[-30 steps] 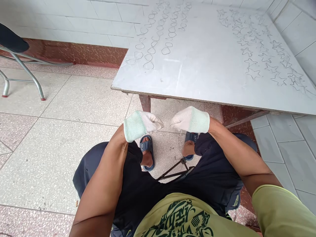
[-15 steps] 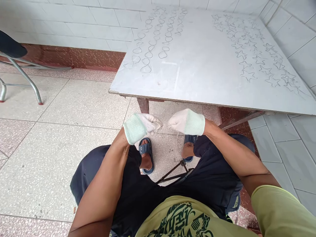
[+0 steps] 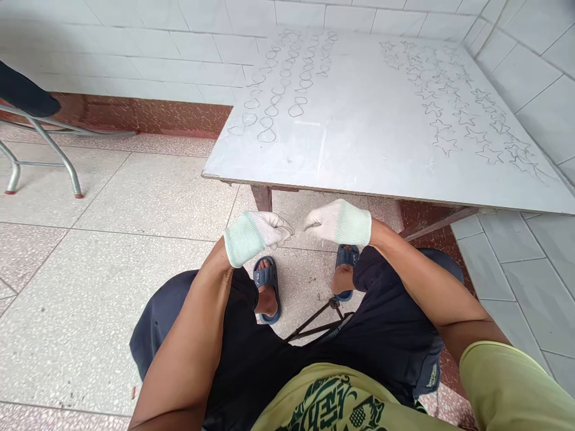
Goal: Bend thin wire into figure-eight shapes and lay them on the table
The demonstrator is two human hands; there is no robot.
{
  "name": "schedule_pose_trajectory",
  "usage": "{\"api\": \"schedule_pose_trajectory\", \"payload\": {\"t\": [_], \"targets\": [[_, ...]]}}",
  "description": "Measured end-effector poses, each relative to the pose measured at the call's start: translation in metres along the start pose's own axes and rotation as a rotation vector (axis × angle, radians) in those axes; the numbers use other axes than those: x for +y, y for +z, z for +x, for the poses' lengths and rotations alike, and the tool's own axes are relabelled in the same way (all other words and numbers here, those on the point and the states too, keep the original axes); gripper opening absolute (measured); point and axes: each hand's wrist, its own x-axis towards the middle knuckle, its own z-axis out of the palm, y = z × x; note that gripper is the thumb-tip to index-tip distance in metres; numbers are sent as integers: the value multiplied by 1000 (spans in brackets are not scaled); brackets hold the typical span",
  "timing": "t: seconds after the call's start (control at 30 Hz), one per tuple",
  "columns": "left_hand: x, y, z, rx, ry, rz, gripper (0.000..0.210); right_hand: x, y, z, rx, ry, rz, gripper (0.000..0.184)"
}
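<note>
Both of my hands wear white gloves with pale green cuffs and face each other just in front of the table's front edge, a small gap between the fingertips. My left hand [image 3: 275, 229] is closed in a pinch. My right hand [image 3: 324, 220] is also pinched, its wrist bent inward. A thin pale wire [image 3: 322, 243] sticks out below the right fingers. Its course between the hands is too faint to follow, and the gripped parts are hidden by the gloves.
On the white table [image 3: 368, 143] lie rows of looped figure-eight wires [image 3: 268, 130] at left and star-shaped wires [image 3: 444, 145] at right. A metal-legged stool [image 3: 67, 164] stands far left. Tiled walls border the table. Below my hands are my sandals [image 3: 268, 278] and a dark metal frame [image 3: 314, 317].
The view has tilted slightly, so the table sits lower in the picture. Both hands stay close together and pinched, their fingers shifted a little. The wire seen above the left fingers no longer shows clearly.
</note>
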Motion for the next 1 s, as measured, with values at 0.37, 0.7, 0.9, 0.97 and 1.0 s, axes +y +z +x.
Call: {"api": "schedule_pose_trajectory", "payload": {"t": [0.37, 0.7, 0.9, 0.97, 1.0], "targets": [[16, 3, 4, 206, 49, -276, 50, -14, 7, 4, 290, 149, 33, 28], [18, 30, 4, 300, 117, -373, 41, -15, 21, 8, 433, 242, 2, 30], [26, 32, 0, 314, 102, -162, 26, -1, 33, 10, 385, 121, -370, 33], [24, 33, 1, 329, 107, -127, 24, 2, 37, 9, 402, 74, -446, 35], [22, 34, 1, 340, 114, -123, 23, 3, 38, 9, 416, 66, -468, 36]]}}
